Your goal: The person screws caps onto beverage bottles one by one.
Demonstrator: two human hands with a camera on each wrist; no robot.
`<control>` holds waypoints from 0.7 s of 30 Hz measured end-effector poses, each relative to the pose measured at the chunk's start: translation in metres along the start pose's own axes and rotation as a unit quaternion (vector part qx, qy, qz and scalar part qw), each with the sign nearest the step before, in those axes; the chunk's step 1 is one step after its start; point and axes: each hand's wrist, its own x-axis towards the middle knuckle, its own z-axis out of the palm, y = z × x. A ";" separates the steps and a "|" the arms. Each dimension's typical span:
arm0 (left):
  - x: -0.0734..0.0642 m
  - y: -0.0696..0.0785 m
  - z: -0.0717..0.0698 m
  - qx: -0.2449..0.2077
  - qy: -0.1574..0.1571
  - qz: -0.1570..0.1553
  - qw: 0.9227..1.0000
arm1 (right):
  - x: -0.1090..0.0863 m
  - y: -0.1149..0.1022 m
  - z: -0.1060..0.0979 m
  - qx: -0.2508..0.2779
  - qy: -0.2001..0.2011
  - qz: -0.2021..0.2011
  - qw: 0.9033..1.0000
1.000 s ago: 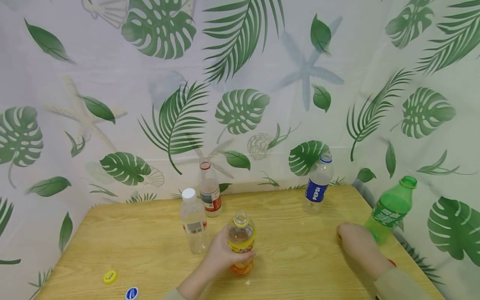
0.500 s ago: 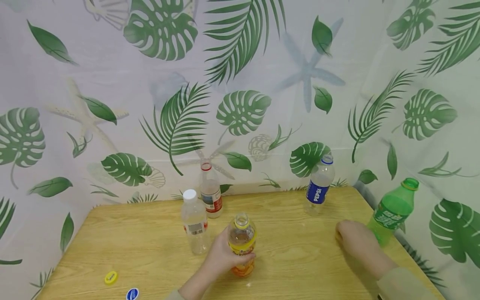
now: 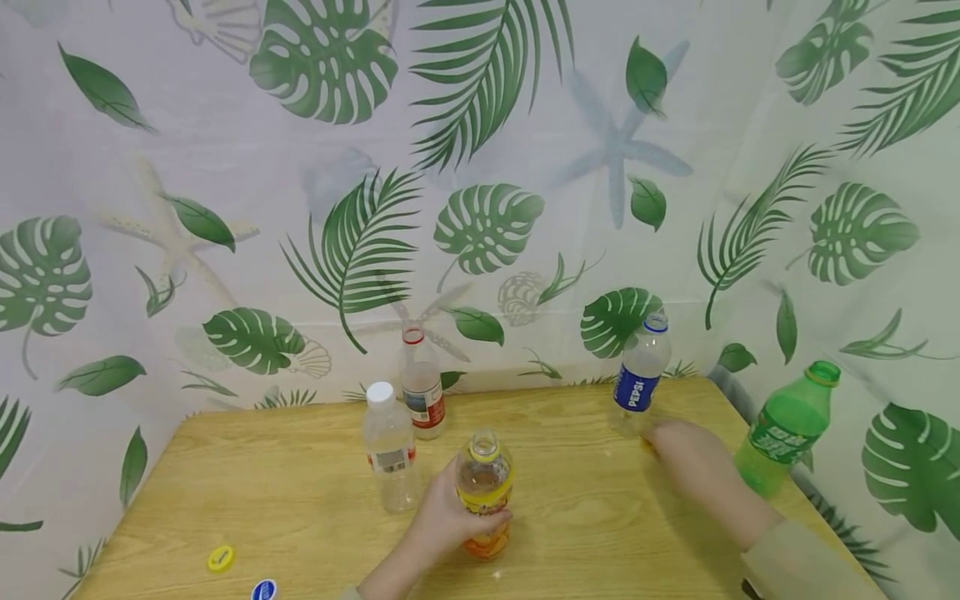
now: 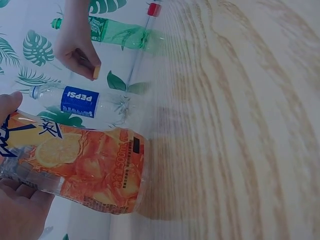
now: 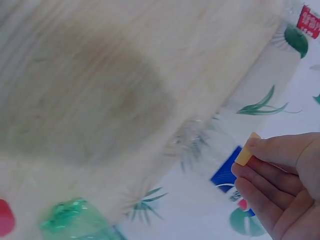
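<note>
My left hand (image 3: 450, 512) grips an uncapped bottle with an orange label and a lemon picture (image 4: 95, 160), standing upright with its yellow neck ring on top. In the right wrist view, my right hand (image 5: 280, 185) pinches a small yellow bottle cap (image 5: 247, 150) between thumb and fingers. This hand is above the table, in front of the uncapped Pepsi bottle (image 3: 637, 379) and left of the green bottle (image 3: 787, 429). In the head view the back of the hand mostly hides the cap.
Left of my left hand stand a clear bottle with a white cap (image 3: 390, 454) and an uncapped red-label bottle (image 3: 423, 392). Loose yellow (image 3: 221, 558) and blue (image 3: 264, 590) caps lie on the wooden table (image 3: 285, 483). A red cap (image 4: 154, 9) lies near the green bottle.
My right hand has moved left and away from me, from beside the green bottle towards the Pepsi bottle. My left hand and its bottle have stayed nearly in place.
</note>
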 end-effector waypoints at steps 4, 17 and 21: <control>0.000 -0.001 0.000 0.001 0.001 0.001 1.000 | 0.005 -0.010 -0.007 -0.002 0.018 -0.021 1.000; -0.001 -0.004 0.001 0.011 0.007 0.006 1.000 | 0.016 -0.044 -0.028 -0.014 0.072 -0.088 0.993; 0.000 -0.003 0.001 0.009 0.008 0.005 1.000 | 0.016 -0.056 -0.037 -0.015 0.084 -0.098 0.992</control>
